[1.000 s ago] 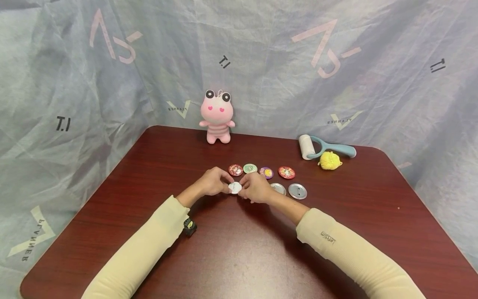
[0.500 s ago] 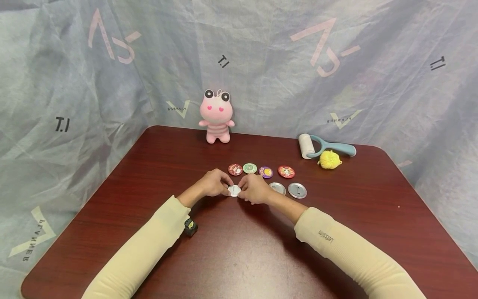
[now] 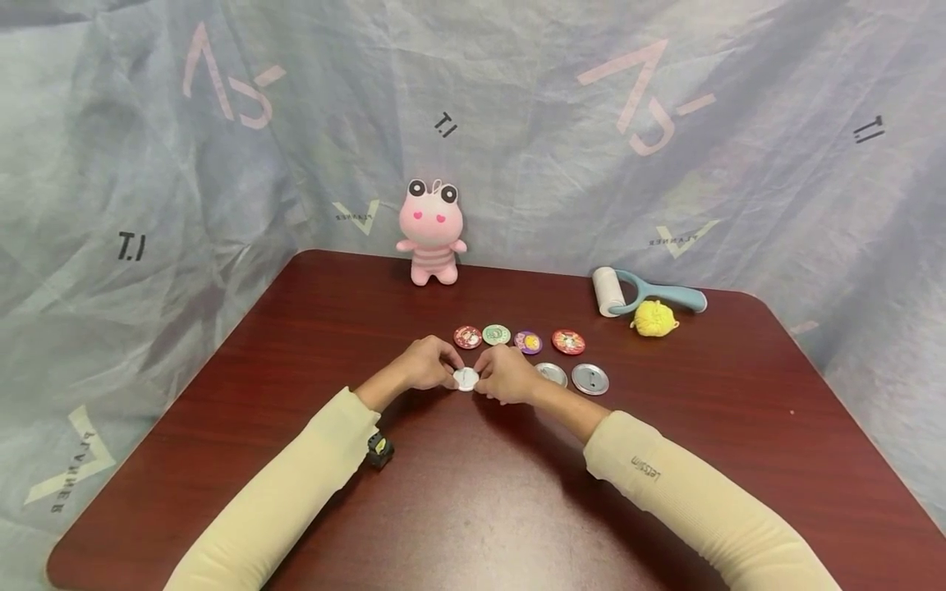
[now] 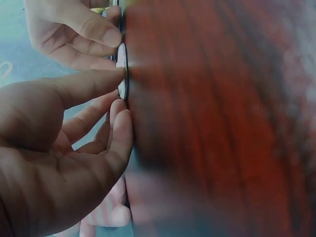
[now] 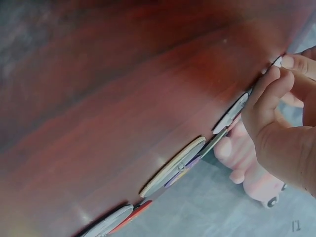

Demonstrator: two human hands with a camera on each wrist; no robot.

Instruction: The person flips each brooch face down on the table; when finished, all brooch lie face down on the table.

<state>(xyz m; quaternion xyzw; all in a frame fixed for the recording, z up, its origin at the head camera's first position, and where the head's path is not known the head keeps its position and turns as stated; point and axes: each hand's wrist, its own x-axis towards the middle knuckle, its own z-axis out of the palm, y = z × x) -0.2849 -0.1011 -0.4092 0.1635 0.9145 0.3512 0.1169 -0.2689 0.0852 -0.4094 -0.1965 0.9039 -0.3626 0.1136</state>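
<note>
A round pin badge (image 3: 466, 378), its pale back with a thin pin facing up, lies low at the table's middle between the two hands. My left hand (image 3: 429, 364) pinches its left edge between thumb and fingers. From the right, my right hand (image 3: 506, 375) holds the opposite edge with thumb and fingertips. In the left wrist view the badge (image 4: 123, 71) shows edge-on, right at the tabletop. Another face-down badge (image 5: 231, 113) appears beside the right hand in the right wrist view; that hand hides it in the head view.
Behind the hands lie a red badge (image 3: 468, 337), a green badge (image 3: 496, 335), a purple badge (image 3: 528, 342) and another red badge (image 3: 568, 342). Silver-backed badges (image 3: 590, 379) sit to the right. Farther back are a pink plush (image 3: 432, 234), a lint roller (image 3: 608, 292) and a yellow ball-like toy (image 3: 654, 318).
The held badge has shifted slightly toward the person, both hands moving with it. The other things have stayed put.
</note>
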